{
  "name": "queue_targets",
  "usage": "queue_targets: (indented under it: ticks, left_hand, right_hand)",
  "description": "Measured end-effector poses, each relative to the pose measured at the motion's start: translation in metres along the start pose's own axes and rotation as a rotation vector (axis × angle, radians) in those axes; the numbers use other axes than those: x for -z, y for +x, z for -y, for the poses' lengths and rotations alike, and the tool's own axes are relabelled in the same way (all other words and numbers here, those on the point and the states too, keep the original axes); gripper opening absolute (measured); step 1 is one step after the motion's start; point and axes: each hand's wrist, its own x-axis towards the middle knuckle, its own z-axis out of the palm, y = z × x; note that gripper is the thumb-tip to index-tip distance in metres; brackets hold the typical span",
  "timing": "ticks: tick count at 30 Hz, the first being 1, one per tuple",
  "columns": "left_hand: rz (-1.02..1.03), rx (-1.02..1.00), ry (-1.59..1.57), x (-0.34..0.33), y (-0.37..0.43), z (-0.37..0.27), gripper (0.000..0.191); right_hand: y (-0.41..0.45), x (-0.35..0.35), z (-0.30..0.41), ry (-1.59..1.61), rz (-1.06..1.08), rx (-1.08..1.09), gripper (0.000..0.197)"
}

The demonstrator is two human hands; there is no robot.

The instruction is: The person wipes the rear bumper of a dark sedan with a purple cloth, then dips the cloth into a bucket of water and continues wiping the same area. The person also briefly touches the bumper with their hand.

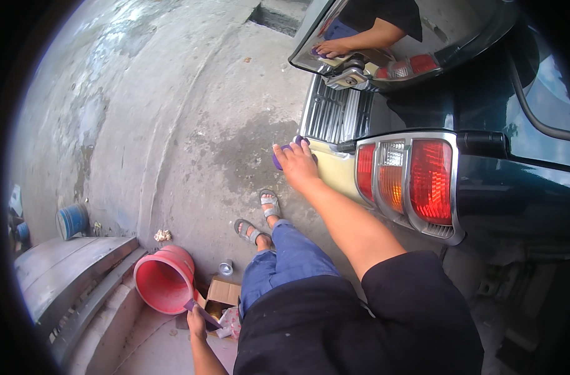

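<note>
My right hand (300, 165) lies fingers spread over a purple sanding pad (277, 159), pressing it against the pale yellow corner of the vehicle's rear bumper (337, 174). Most of the pad is hidden under my palm and fingers. Beside that corner sits a chrome-framed tail light (430, 180) with red, clear and amber lenses. Low on the left, my left hand (197, 322) grips a purple strip (210, 317), which looks like a sheet of sandpaper. It hangs in front of a red plastic bucket (160, 283).
A ribbed metal step plate (329, 110) and the dark, glossy tailgate (407, 112) are above the bumper. An open cardboard box (224, 290) and a small metal can (225, 267) stand by the bucket. A blue tin (72, 221) lies near a metal panel (78, 262) at left.
</note>
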Motion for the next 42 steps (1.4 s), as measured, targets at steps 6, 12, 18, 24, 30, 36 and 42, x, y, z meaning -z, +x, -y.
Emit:
queue_targets:
  ticks: [6,12,18,24,30,36,42]
  left_hand:
    - [-0.117,-0.097,-0.014,0.022,0.007,0.062,0.023]
    - [-0.048,0.036,0.010,0.007,-0.028,0.025,0.029]
    - [0.020,0.020,0.128,0.020,0.056,0.096,0.030]
    - [0.203,-0.147,0.153,0.005,0.075,-0.019,0.023]
    - [0.220,-0.230,0.221,0.009,0.127,-0.069,0.030]
    - [0.377,-0.321,0.174,-0.005,0.120,-0.072,0.026]
    - [0.242,-0.393,0.268,-0.011,0.144,-0.022,0.024]
  right_hand:
    - [-0.023,-0.034,0.029,-0.106,0.454,0.193,0.052]
    - [-0.147,-0.002,0.032,0.159,1.004,0.016,0.063]
    - [-0.239,0.002,0.008,0.365,1.012,-0.525,0.048]
    - [-0.296,0.029,0.021,0.576,0.726,-0.827,0.067]
    - [-0.360,0.007,0.051,0.753,0.465,-1.013,0.073]
    - [-0.412,0.003,0.059,0.815,0.387,-1.185,0.071]
    - [-0.442,-0.020,0.061,0.856,0.369,-1.187,0.069]
